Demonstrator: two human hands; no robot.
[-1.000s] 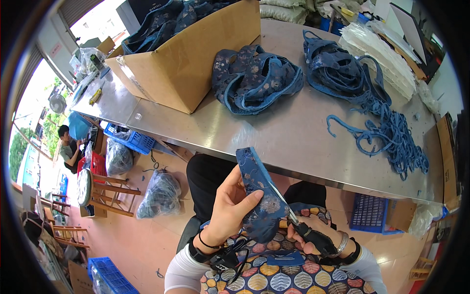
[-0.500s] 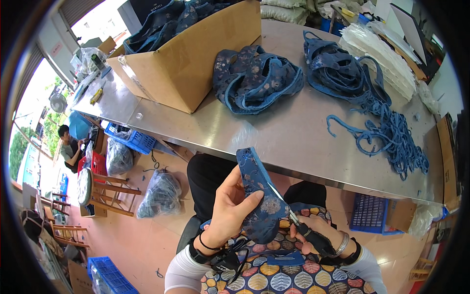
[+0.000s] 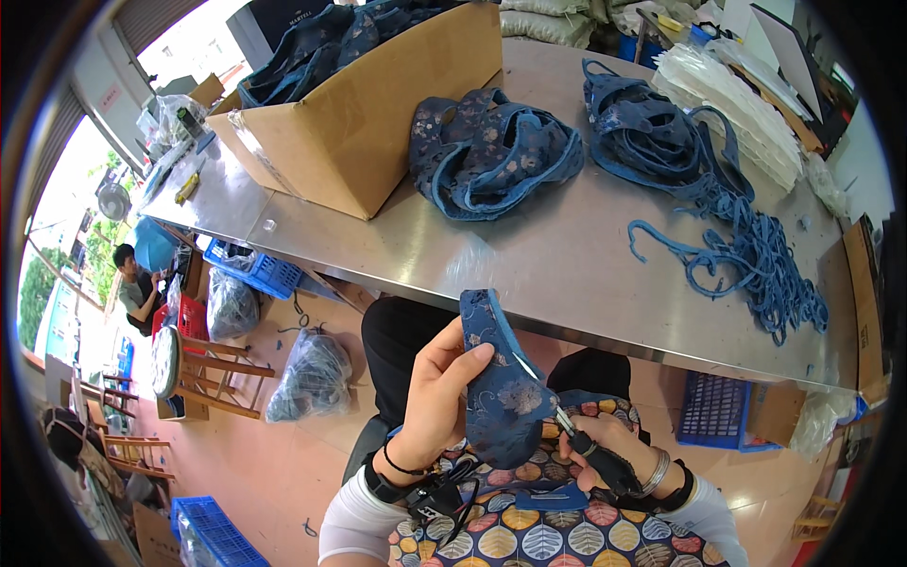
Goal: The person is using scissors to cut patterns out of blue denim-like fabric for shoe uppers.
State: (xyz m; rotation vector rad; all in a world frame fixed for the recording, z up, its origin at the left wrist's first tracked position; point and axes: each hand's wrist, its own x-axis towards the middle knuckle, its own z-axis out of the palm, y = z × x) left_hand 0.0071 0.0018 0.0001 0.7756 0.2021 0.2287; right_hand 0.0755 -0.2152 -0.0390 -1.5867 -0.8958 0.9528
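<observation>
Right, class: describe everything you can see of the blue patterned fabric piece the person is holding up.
The blue patterned fabric piece is a curved, cup-like shape of dark blue cloth with a pale floral print and a plain blue bound edge. It looks soft and padded. It is held upright over the person's lap, below the edge of the metal table. The left hand grips its left side, thumb across the front. A small black-handled tool in the right hand touches its right edge.
</observation>
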